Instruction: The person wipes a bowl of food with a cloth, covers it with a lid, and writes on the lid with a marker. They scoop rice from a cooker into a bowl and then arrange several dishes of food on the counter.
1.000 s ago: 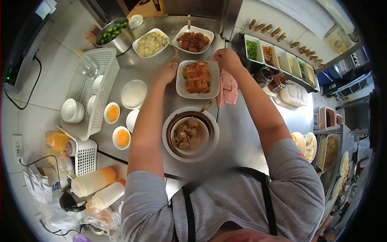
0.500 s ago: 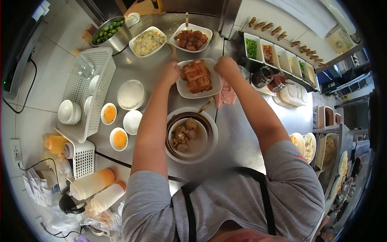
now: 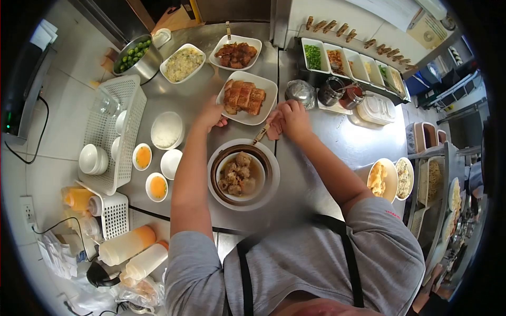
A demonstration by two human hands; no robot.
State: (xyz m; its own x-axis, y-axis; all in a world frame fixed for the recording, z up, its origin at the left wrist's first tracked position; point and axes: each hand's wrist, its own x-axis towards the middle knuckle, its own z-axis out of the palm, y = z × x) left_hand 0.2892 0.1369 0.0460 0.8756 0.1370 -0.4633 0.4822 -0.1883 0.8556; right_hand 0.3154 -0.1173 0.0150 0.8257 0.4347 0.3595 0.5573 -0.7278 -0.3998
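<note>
My right hand (image 3: pixel 295 120) is closed on a pink cloth (image 3: pixel 274 125) at the right of the bowls. By the lower left edge of a white square plate (image 3: pixel 268 109), my left hand (image 3: pixel 212 114) has its fingers loosely bent and slightly apart. Thick slices of browned pork belly (image 3: pixel 244 98) lie on that plate. Just in front of me stands a bowl of meat pieces in broth (image 3: pixel 242 174), set in a brown ring on a larger white plate (image 3: pixel 275 184). A wooden clothespin (image 3: pixel 260 135) is clipped at its far rim.
Behind are dishes of fried meat (image 3: pixel 236 55) and yellow-green food (image 3: pixel 183 64), and a pot of green vegetables (image 3: pixel 138 57). Left are a rice bowl (image 3: pixel 167 130), sauce cups (image 3: pixel 142 156) and a white basket (image 3: pixel 136 113). Topping trays (image 3: pixel 348 62) and jars (image 3: pixel 331 90) stand right.
Both hands were at the sides of the pork plate. My right hand has left it for the pink cloth; my left hand has dropped to its lower left edge. The view has shifted slightly.
</note>
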